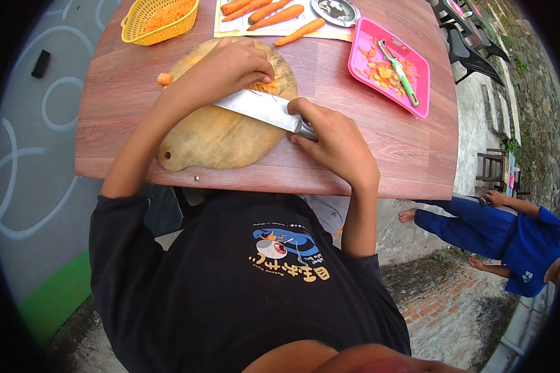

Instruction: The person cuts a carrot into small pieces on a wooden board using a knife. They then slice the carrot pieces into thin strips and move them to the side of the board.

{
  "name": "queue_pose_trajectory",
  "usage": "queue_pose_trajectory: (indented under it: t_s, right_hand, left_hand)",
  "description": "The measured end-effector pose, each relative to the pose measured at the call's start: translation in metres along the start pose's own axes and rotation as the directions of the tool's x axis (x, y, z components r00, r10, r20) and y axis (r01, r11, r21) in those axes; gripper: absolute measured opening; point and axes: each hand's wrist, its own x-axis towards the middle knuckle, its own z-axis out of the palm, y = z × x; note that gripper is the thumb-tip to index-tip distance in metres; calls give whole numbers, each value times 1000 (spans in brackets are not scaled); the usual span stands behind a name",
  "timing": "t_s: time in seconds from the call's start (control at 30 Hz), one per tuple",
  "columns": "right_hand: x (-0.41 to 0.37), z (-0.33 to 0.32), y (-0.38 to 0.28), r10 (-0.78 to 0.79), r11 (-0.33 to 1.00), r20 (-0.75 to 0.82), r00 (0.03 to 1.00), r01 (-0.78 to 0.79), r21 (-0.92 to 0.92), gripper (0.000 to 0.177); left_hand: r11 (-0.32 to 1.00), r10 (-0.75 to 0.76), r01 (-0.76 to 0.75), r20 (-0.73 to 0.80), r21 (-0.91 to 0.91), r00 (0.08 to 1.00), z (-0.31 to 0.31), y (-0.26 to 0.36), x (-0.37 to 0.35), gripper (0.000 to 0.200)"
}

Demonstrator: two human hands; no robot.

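Observation:
A knife (255,109) lies across the round wooden cutting board (224,140), its blade pointing left. My right hand (336,140) is closed around its handle, with the thumb and index finger near the base of the blade. My left hand (236,65) is curled down on the board just beyond the blade, its fingers closed on carrot. Thin carrot shreds (267,87) show beside its fingertips, while the rest under the palm is hidden. A short carrot stub (164,79) lies at the board's left edge, by my left forearm.
A yellow basket (162,34) of shredded carrot stands at the far left. Several whole carrots (277,17) lie on paper near a metal dish (336,11). At right, a pink tray (422,93) holds peelings and a green-handled peeler (399,73). A person in blue (501,236) is beyond the table.

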Motion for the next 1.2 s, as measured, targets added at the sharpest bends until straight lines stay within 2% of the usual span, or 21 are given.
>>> queue_pose_trajectory:
  t_s: [0.17,0.23,0.33,0.43,0.53,0.67,0.73,0.83,0.97,1.07,1.2]
  right_hand:
    - [-1,-2,0,23,1000,13,1000,-23,11,40]
    - [0,-2,1,31,999,19,999,-31,18,41]
    - [1,0,2,19,1000,12,1000,-19,20,42]
    - [2,0,2,14,1000,25,1000,-15,22,42]
    - [2,0,2,9,1000,20,1000,-10,30,41]
    - [4,1,1,-3,999,12,1000,2,36,42]
    - [4,0,1,-8,1000,1,1000,8,27,42]
    - [5,-4,-2,12,999,52,999,-13,29,44]
    - [7,-2,-3,19,999,48,999,-20,25,44]
    - [8,1,-7,11,999,51,999,-12,30,45]
    - [6,6,-6,7,996,0,1000,-7,85,49]
  left_hand:
    - [992,33,-28,-39,125,999,-4,6,-3,14]
    - [994,-5,7,-18,112,1000,-13,11,-3,17]
    - [997,62,-61,-8,41,998,-8,6,-3,21]
    - [998,11,-10,23,-60,1000,-1,8,-2,26]
    - [995,42,-37,53,-88,998,-7,19,-2,29]
    - [997,49,-46,57,-61,997,-2,12,-1,31]
    - [999,28,-28,-3,-32,1000,1,6,0,31]
    - [998,60,-60,-21,-16,998,0,1,-1,31]
    - [995,76,-71,67,-71,995,-10,10,-7,26]
    - [996,51,-48,30,-78,998,-7,17,-7,23]
    - [998,44,-41,-72,42,996,-3,7,-7,22]
